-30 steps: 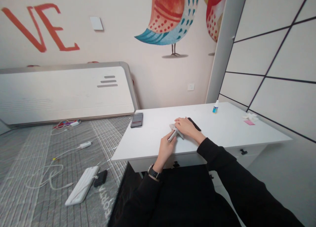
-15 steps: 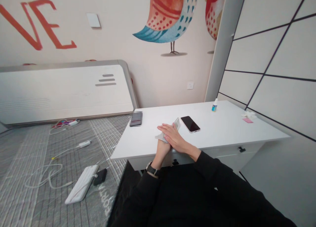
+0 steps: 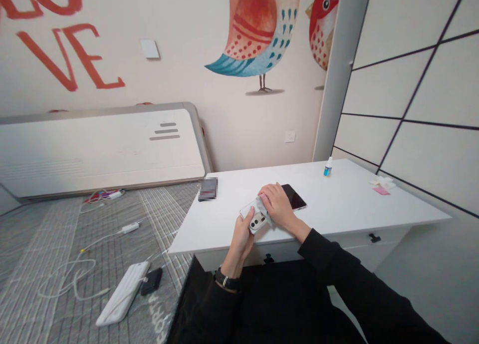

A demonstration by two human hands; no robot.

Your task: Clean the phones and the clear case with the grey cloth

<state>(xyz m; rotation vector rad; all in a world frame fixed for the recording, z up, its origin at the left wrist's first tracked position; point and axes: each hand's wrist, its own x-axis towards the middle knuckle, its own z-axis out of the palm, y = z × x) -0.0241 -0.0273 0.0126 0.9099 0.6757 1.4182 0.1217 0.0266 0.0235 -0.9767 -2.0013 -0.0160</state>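
Note:
My left hand point(image 3: 240, 240) grips a white phone point(image 3: 250, 209), tilted with its back and camera lenses facing up. Pressed against the phone's edge is a thin whitish wipe point(image 3: 264, 210), pinched under the fingers of my right hand point(image 3: 277, 205). Just beyond that hand a second phone point(image 3: 296, 196) lies on the white desk point(image 3: 224, 229), its dark screen upward and partly covered by the hand. My hands stay close together over the desk's front edge.
A small dark blurred-out object point(image 3: 208, 189) rests on the desk's left end. Towards the right stand a small bottle point(image 3: 328, 168), crumpled tissue point(image 3: 385, 182) and a pink slip point(image 3: 381, 190). On the carpet are a white power strip point(image 3: 123, 294), a black adapter point(image 3: 151, 281) and cables.
My hands were laid one over the other with the wipe between them. Now they have parted slightly, the phone's camera side shows, and my right hand covers part of the second phone.

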